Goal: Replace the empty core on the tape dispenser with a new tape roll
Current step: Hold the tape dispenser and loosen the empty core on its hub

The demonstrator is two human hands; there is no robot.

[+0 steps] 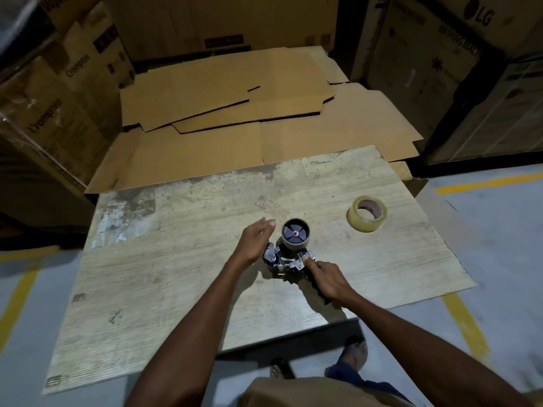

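Dispenser [282,261], grasped by right hand [327,277], holds empty core [293,247]; left hand [255,239] released beside core.

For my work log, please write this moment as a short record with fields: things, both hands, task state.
Surface: pale worn wooden tabletop
Dispenser: black-and-metal handheld tape dispenser, on the tabletop
Core: empty brown cardboard core, on dispenser hub
New roll: clear round tape roll, lying flat, far right
Left hand: open, beside core
Right hand: grips dispenser handle
Task state: core not yet removed
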